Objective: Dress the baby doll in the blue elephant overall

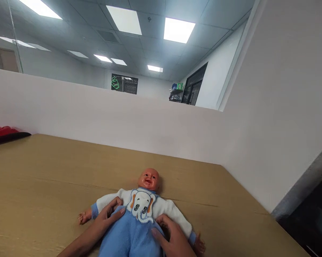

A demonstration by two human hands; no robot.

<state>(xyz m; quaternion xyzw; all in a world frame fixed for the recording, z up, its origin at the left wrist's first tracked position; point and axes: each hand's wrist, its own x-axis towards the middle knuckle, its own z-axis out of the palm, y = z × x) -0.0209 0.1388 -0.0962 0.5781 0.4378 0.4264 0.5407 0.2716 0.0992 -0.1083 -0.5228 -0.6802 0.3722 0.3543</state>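
A baby doll (148,179) lies face up on the brown surface, head away from me and arms spread. It wears a romper (134,232) with white sleeves, blue legs and cuffs, and an elephant patch (142,206) on the chest. At the romper's left side, my left hand (108,215) is closed on the fabric, thumb on top and fingers curled. My right hand (173,235) grips the opposite side near the waist, thumb over the blue cloth; some of its fingertips are hidden. The doll's feet are out of view.
The brown tabletop (56,171) meets a low white wall (123,117) with a window above it. Red and black cloth (5,132) lies at the far left edge. To the right stands another white wall (284,89), with a dark area low beside it.
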